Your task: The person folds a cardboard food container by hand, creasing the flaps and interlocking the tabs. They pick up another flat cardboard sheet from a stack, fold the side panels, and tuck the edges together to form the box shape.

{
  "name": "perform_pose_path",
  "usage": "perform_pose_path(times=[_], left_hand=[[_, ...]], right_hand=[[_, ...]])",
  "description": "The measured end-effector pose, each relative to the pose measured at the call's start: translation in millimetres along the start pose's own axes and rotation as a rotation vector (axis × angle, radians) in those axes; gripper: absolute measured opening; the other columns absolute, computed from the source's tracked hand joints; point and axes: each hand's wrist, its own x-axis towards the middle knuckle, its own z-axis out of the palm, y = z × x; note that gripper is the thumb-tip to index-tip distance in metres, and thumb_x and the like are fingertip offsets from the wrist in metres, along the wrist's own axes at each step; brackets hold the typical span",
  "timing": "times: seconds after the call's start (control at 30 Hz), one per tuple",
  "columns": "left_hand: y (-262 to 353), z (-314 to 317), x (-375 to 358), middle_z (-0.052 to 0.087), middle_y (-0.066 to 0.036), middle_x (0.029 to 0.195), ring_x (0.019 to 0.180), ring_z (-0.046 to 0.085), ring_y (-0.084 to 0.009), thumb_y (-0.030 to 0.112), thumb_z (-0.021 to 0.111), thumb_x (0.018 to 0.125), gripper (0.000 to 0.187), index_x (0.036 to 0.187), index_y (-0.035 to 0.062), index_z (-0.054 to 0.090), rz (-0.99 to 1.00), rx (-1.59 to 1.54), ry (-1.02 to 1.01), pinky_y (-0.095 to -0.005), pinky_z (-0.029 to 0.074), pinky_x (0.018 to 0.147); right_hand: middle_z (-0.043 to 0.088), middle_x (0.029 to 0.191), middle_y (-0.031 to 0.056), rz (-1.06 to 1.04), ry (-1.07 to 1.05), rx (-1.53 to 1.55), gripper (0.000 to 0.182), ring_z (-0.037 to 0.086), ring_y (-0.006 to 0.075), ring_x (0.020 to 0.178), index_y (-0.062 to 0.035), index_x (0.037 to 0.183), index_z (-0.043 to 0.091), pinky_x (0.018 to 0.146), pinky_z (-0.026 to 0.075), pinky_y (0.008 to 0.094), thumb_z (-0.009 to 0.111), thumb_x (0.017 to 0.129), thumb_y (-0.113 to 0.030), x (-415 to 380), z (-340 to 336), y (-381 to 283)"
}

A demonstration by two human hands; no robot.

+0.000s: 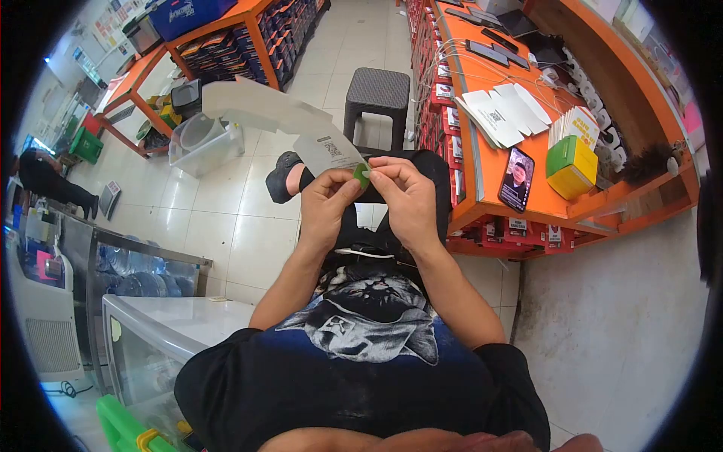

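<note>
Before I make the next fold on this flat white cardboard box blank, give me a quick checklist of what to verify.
1. Left hand grips the flat white cardboard box blank: ok.
2. Right hand pinches the green tab at the blank's edge: ok.
3. Blank hangs free above the grey plastic stool: ok.
4. Crease lined up under the fingers: cannot tell, hidden.
5. Stack of white blanks within reach on the orange counter: ok.
6. Finished green and yellow box sits on the counter: ok.
</note>
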Motion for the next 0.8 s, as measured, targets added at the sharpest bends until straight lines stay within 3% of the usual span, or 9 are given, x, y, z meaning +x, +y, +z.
perform_pose_path(times=[0.1, 0.17, 0.4, 0.57, 0.7, 0.8], left_hand=[[3, -2, 2, 0.07, -0.012, 0.109, 0.101, 0.069, -0.0186, 0.004, 0.065, 0.099, 0.014, 0.109, -0.0055, 0.065, -0.041, -0.076, 0.011, -0.0325, 0.057, 0.097], [0, -5, 2, 0.07, -0.012, 0.109, 0.101, 0.069, -0.0187, 0.005, 0.066, 0.099, 0.014, 0.109, -0.0055, 0.064, -0.056, -0.083, -0.003, -0.0328, 0.057, 0.097], [3, 1, 3, 0.07, -0.01, 0.109, 0.101, 0.07, -0.0204, 0.007, 0.067, 0.099, 0.013, 0.109, 0.0001, 0.063, -0.045, -0.247, 0.005, -0.0371, 0.058, 0.097], [-12, -15, 5, 0.071, -0.011, 0.112, 0.103, 0.07, -0.0218, 0.004, 0.066, 0.098, 0.013, 0.112, 0.0013, 0.065, -0.034, -0.314, -0.085, -0.0396, 0.059, 0.096], [-13, -16, 5, 0.072, -0.012, 0.113, 0.104, 0.07, -0.0224, 0.002, 0.064, 0.098, 0.014, 0.112, 0.0015, 0.068, -0.058, -0.39, -0.088, -0.04, 0.06, 0.095], [-13, -16, 5, 0.072, -0.012, 0.112, 0.104, 0.07, -0.022, 0.001, 0.064, 0.099, 0.014, 0.112, 0.002, 0.068, -0.036, -0.427, -0.113, -0.0395, 0.06, 0.094]], right_hand=[[0.068, 0.116, 0.0125, 0.025, -0.034, -0.029, 0.012, 0.066, 0.0177, 0.105, 0.0039, 0.097, 0.074, 0.091, 0.052, 0.0306, 0.07, 0.093, -0.007, -1, -1, -4], [0.068, 0.115, 0.0123, -0.098, -0.07, -0.189, 0.011, 0.066, 0.018, 0.104, 0.0039, 0.096, 0.074, 0.089, 0.054, 0.031, 0.071, 0.093, -0.006, -2, 0, -2], [0.069, 0.112, 0.0128, -0.04, -0.12, -0.079, 0.01, 0.068, 0.0203, 0.099, 0.0045, 0.095, 0.073, 0.087, 0.055, 0.0312, 0.071, 0.091, -0.005, -3, 4, -9], [0.069, 0.112, 0.0139, -0.204, -0.129, -0.269, 0.01, 0.07, 0.0224, 0.098, 0.0039, 0.096, 0.073, 0.085, 0.055, 0.0329, 0.072, 0.09, -0.004, -1, 3, -7], [0.07, 0.112, 0.0152, -0.105, -0.116, -0.15, 0.011, 0.07, 0.0265, 0.099, 0.0043, 0.096, 0.072, 0.087, 0.055, 0.0351, 0.072, 0.089, -0.004, -2, 5, -14], [0.07, 0.111, 0.0168, -0.282, -0.147, -0.335, 0.011, 0.07, 0.0297, 0.101, 0.0045, 0.095, 0.072, 0.088, 0.055, 0.0364, 0.073, 0.088, -0.003, -2, 4, -18]])
